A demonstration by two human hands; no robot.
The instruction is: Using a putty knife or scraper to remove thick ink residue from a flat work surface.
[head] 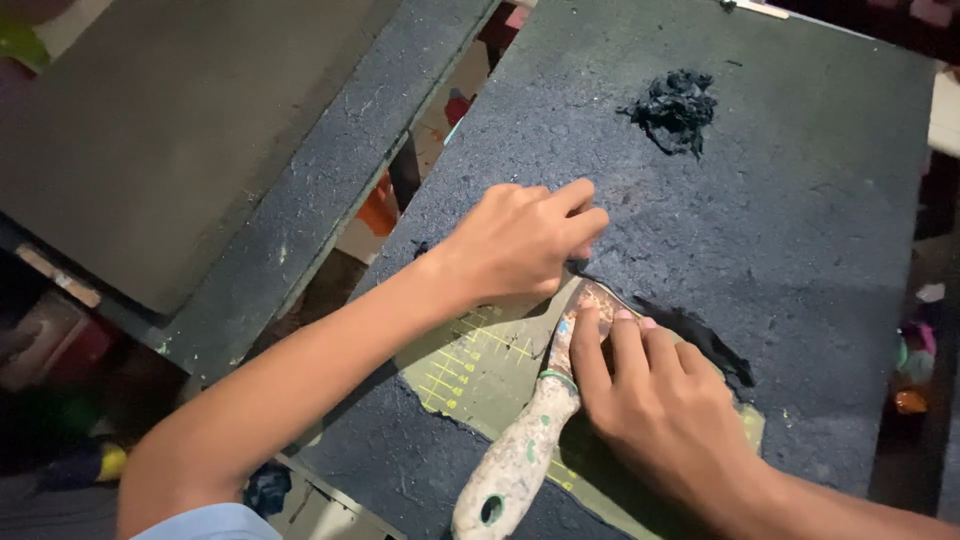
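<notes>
Black coating (700, 345) peels off the green mat (480, 365) on the surface (820, 250). Right hand (650, 400) clamps the scraper (530, 440); left hand (520, 240), fingers curled, pinches the lifted edge. A slipping blade could nick those fingers.

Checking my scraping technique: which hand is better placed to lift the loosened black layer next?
Probably the left hand: its fingers already pinch the layer's edge, while the right hand presses the scraper.
</notes>
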